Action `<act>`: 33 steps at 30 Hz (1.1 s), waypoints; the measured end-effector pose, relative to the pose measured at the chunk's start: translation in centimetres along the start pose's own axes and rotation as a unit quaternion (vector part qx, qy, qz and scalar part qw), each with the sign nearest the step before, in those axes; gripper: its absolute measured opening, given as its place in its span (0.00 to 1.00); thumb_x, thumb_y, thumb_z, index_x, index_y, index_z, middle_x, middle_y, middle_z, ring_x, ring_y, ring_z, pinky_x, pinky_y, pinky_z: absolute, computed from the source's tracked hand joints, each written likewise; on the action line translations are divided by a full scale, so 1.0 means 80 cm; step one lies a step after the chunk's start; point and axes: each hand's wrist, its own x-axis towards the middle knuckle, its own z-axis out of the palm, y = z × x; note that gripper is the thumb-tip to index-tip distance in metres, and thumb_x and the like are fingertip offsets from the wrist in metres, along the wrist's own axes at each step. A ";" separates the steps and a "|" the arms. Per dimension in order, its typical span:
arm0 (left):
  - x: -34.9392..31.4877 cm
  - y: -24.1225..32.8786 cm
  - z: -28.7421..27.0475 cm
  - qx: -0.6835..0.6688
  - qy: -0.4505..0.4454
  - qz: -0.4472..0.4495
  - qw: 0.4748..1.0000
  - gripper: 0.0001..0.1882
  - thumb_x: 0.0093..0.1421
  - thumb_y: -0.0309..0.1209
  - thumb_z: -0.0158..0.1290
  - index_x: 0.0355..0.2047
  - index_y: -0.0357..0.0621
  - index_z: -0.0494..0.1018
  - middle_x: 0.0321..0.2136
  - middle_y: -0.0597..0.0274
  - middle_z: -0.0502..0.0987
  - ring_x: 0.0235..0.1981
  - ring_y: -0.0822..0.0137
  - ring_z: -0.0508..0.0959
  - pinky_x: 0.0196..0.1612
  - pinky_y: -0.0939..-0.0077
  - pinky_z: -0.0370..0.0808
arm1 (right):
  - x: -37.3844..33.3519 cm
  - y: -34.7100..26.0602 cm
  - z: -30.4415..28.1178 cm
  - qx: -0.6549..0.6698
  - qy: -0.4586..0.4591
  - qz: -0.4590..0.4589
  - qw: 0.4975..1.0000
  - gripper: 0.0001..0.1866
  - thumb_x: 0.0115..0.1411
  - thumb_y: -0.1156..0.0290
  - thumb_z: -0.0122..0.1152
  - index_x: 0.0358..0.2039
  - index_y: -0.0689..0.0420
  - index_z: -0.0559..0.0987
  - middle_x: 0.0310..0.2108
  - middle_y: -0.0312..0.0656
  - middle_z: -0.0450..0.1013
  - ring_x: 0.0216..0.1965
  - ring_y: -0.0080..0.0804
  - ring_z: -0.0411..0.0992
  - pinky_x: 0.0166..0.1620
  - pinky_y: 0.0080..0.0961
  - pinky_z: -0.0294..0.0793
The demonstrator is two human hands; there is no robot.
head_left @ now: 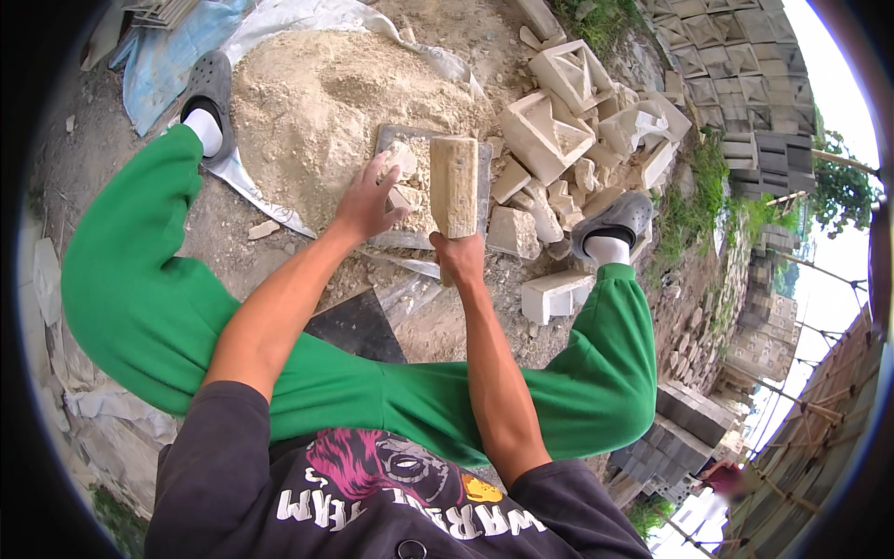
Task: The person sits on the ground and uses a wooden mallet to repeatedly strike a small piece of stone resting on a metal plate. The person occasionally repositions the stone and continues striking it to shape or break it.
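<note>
My right hand [459, 258] is wrapped round the handle of a wooden mallet [454, 186]. Its long, worn block of a head is raised over a flat grey slab [484, 177]. On the slab's left side my left hand [366, 199] curls its fingers and thumb round a broken pale chunk [401, 197]. A second whitish lump [400, 158] sits by the fingertips. Crumbs and small bits cover the slab between the hand and the mallet, which hides part of it.
A mound of crushed tan material [312, 107] lies on a sheet at the left. Broken hollow blocks [548, 135] are heaped on the right, near my right shoe [612, 224]. A white block [554, 296] lies closer. Stacked blocks [736, 56] and a distant person [724, 477] are farther right.
</note>
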 end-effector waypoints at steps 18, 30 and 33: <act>-0.007 -0.005 0.002 0.020 -0.003 -0.008 1.000 0.43 0.58 0.52 0.61 0.68 0.48 0.60 0.69 0.43 0.51 0.69 0.41 0.55 0.70 0.52 0.58 | -0.003 0.007 -0.013 -0.039 -0.071 0.100 0.992 0.17 0.46 0.63 0.67 0.28 0.67 0.81 0.19 0.47 0.77 0.20 0.36 0.78 0.28 0.33 0.77; -0.005 -0.003 -0.009 0.004 -0.033 -0.032 0.999 0.41 0.58 0.48 0.62 0.68 0.51 0.60 0.70 0.44 0.51 0.69 0.43 0.55 0.70 0.53 0.58 | -0.014 0.006 -0.015 -0.081 -0.051 0.035 0.995 0.19 0.47 0.61 0.69 0.28 0.67 0.82 0.18 0.47 0.77 0.19 0.35 0.77 0.28 0.32 0.76; -0.005 -0.008 0.001 0.005 0.000 -0.014 1.000 0.42 0.58 0.48 0.62 0.69 0.54 0.59 0.70 0.47 0.50 0.70 0.44 0.55 0.70 0.53 0.57 | -0.017 0.027 0.005 0.033 0.022 -0.049 0.998 0.16 0.48 0.63 0.69 0.29 0.65 0.82 0.18 0.45 0.77 0.23 0.32 0.78 0.31 0.33 0.78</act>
